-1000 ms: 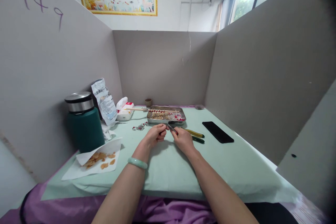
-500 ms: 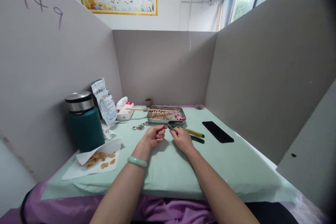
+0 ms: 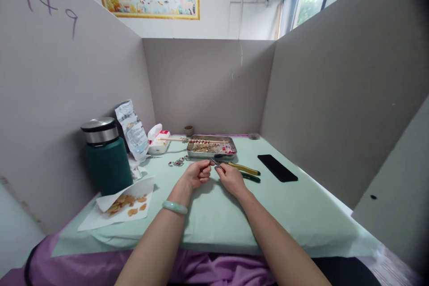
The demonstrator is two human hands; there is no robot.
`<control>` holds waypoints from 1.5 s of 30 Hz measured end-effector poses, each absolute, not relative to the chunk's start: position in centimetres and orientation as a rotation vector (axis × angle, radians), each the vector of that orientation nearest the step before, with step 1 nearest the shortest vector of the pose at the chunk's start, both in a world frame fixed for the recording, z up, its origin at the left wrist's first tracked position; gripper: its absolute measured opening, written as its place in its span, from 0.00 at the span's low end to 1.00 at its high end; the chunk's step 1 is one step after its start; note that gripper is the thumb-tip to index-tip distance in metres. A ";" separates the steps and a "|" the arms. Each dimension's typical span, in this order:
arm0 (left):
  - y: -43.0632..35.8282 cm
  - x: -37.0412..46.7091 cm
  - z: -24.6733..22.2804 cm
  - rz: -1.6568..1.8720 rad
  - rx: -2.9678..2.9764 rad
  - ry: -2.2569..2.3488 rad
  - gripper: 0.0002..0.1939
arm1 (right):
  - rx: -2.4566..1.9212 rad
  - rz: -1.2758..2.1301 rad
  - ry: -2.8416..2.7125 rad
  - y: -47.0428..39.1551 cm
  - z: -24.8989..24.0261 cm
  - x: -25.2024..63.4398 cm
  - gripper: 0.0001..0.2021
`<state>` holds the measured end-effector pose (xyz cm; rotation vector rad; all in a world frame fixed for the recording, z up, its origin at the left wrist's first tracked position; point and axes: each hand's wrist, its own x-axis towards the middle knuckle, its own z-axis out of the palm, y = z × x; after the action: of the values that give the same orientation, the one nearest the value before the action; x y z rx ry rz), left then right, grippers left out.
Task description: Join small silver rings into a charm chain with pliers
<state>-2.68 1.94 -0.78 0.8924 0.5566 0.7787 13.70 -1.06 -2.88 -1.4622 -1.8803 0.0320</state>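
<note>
My left hand point(image 3: 198, 174), with a pale green bangle point(image 3: 174, 207) on the wrist, is closed in a pinch; what its fingertips hold is too small to name. Close to its right, my right hand point(image 3: 230, 178) is closed around a slim metal tool point(image 3: 217, 164), whose tip points at the left fingertips. Pliers with yellow handles point(image 3: 246, 169) and a dark green handle point(image 3: 252, 178) lie just right of my right hand. Behind both hands stands a metal tray point(image 3: 212, 155) of small gold and red pieces. A beaded chain point(image 3: 178, 161) rests left of the tray.
At the left are a green flask point(image 3: 109, 165), a foil bag point(image 3: 132, 128), a tissue pack point(image 3: 158, 144) and chips on white paper point(image 3: 134, 223). A beaded stick point(image 3: 174, 140) crosses the tray. A black phone point(image 3: 277, 168) lies right; grey partitions point(image 3: 208, 85) surround the table.
The tool's tip has shifted slightly left, to the left fingertips. Both hands keep nearly the same place, and the whole view has moved a little.
</note>
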 end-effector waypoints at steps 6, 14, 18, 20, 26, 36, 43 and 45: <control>1.8 -2.5 -0.9 0.800 1.006 0.595 0.08 | -1.453 0.041 -1.879 -1.0 -2.9 13.7 0.15; 1.7 -2.4 -0.7 0.866 1.086 0.594 0.07 | -1.493 0.006 -1.851 -1.2 -2.7 13.8 0.17; 1.6 -2.3 -0.6 0.867 1.096 0.610 0.07 | -1.491 0.005 -1.855 -1.1 -2.7 13.8 0.16; 1.6 -2.3 -0.7 0.870 1.108 0.623 0.07 | -1.491 0.003 -1.861 -1.1 -2.7 13.7 0.16; 1.5 -2.3 -0.8 0.874 1.158 0.627 0.08 | -1.516 -0.002 -1.864 -1.0 -2.7 13.7 0.16; 1.5 -2.3 -0.6 0.891 1.125 0.630 0.08 | -1.518 -0.037 -1.869 -0.8 -3.2 13.8 0.16; 1.6 -2.3 -0.7 0.878 1.145 0.614 0.09 | -1.549 -0.039 -1.880 -0.7 -3.2 13.8 0.15; 1.7 -2.4 -0.8 0.875 1.166 0.608 0.10 | -1.552 -0.045 -1.884 -0.7 -3.1 13.8 0.16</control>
<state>-2.39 1.73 -0.76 1.1661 0.6084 0.8746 13.78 -0.74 -3.10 -1.5516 -1.8845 -0.0452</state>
